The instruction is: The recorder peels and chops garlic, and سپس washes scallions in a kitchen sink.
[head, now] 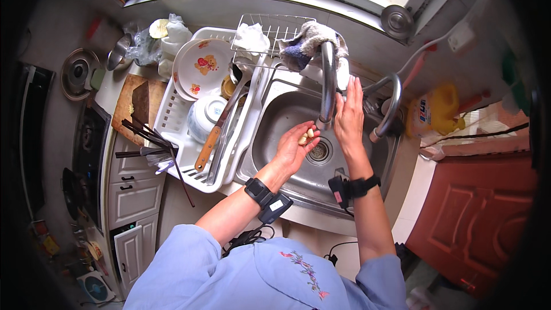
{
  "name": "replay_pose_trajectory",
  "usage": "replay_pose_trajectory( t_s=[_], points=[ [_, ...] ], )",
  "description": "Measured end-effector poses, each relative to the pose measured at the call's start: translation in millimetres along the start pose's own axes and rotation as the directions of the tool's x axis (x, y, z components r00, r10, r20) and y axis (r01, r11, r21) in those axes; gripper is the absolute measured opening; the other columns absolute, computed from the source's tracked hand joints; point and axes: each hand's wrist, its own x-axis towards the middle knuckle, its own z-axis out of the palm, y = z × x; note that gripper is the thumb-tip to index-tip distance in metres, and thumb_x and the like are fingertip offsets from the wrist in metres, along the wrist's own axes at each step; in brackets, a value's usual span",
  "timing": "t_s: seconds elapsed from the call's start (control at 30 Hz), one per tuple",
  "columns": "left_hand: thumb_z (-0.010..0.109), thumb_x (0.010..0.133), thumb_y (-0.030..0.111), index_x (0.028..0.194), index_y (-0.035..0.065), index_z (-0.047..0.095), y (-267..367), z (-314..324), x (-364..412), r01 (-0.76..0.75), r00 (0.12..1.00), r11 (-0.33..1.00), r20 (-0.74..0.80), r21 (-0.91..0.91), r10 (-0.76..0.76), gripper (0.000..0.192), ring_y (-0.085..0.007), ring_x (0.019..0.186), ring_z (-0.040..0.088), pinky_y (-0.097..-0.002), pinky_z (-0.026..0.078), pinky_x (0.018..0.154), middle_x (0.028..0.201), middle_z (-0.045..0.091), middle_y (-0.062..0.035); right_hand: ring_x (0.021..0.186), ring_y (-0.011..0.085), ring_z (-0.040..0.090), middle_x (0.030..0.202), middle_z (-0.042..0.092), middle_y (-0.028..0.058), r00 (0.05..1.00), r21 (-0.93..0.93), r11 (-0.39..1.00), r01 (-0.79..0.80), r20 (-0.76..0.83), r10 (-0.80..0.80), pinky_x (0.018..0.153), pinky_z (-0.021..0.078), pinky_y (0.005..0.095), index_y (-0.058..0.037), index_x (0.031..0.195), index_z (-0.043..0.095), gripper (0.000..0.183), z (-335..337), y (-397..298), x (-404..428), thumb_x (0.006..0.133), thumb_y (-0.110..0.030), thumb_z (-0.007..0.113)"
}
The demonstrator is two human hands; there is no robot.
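Observation:
Several peeled garlic cloves (304, 137) rest in the cupped palm and fingers of my left hand (292, 144), just beside the spout end of the chrome faucet (328, 82). Below that hand lies the stainless steel sink (280, 114) with its round drain strainer (318, 150). My right hand (349, 116) is stretched out flat to the right of the spout, fingers straight and pointing away from me. It appears to hold nothing. Whether its fingertips touch the faucet behind cannot be made out. A grey and blue cloth (316, 38) hangs over the faucet's top.
A white dish rack (172, 114) on the left holds plates, a bowl (208, 114), a wooden-handled utensil (208, 148) and chopsticks (148, 137). A cleaver (140, 101) lies on the cutting board (122, 94). To the right are a second curved spout (395, 99) and a yellow jug (437, 110).

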Motion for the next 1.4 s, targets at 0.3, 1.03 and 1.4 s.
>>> replay_pose_trajectory(
  t_s=[0.3, 1.03, 1.4],
  points=[
    [0.045, 0.089, 0.011, 0.109, -0.0037, 0.048, 7, 8, 5, 0.009, 1.000, 1.000, 0.028, -0.009, -0.009, 0.025, -0.0202, 0.092, 0.055, -0.0364, 0.047, 0.084, 0.100, 0.055, -0.0122, 0.112, 0.0387, 0.043, 0.125, 0.041, 0.0232, 0.992, -0.148, 0.985, 0.093, 0.099, -0.078, 0.092, 0.0387, 0.0411, -0.0010, 0.121, 0.044, 0.045, 10, 9, 28, 0.076, 0.007, 0.044],
    [0.044, 0.081, -0.007, 0.104, -0.0081, 0.048, -10, 17, 8, 0.057, 0.992, 0.997, 0.115, -0.045, -0.051, 0.023, -0.0195, 0.093, 0.055, -0.0273, 0.046, 0.088, 0.099, 0.055, -0.0142, 0.111, 0.0324, 0.046, 0.123, 0.045, 0.0180, 0.931, -0.101, 0.930, 0.353, 0.131, -0.339, 0.093, 0.0381, 0.0361, -0.0041, 0.119, 0.049, 0.056, -11, 31, 38, 0.067, 0.016, 0.042],
    [0.039, 0.080, -0.009, 0.105, -0.0096, 0.046, -8, 19, 5, 0.066, 0.992, 0.998, 0.106, -0.016, -0.064, 0.027, -0.0213, 0.095, 0.055, -0.0285, 0.046, 0.088, 0.101, 0.054, -0.0156, 0.112, 0.0314, 0.046, 0.124, 0.046, 0.0169, 0.920, -0.080, 0.920, 0.383, 0.125, -0.372, 0.094, 0.0377, 0.0349, -0.0040, 0.116, 0.051, 0.053, -13, 36, 42, 0.068, 0.015, 0.042]
  ],
)
